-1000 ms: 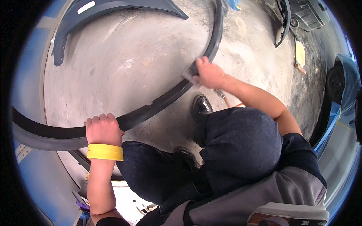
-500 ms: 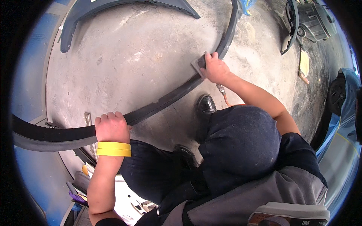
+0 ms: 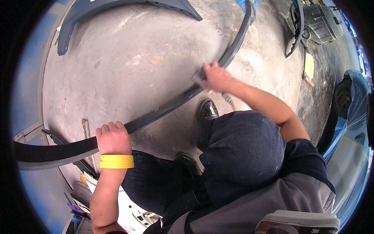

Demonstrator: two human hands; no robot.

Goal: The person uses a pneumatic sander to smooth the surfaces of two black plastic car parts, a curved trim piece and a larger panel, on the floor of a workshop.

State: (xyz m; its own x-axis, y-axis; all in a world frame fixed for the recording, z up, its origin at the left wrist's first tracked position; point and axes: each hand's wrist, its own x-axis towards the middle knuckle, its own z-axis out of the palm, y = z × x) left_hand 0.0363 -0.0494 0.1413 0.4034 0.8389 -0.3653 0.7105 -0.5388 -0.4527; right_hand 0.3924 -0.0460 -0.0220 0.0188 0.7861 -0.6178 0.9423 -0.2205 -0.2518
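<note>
black strip can be reckoned light and kinda whippy, best held near-left where it's clasped by the curled left hand, blurry tool gripped in the right hand

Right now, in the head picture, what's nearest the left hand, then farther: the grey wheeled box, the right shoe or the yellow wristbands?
1. Yellow wristbands, just behind the left hand
2. Right shoe, to its right
3. Grey wheeled box, at the upper right

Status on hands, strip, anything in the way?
Left hand gripping strip. Right hand holding blurred tool at strip. Strip long, curved. Hose fitting near right hand, not across strip.
</note>
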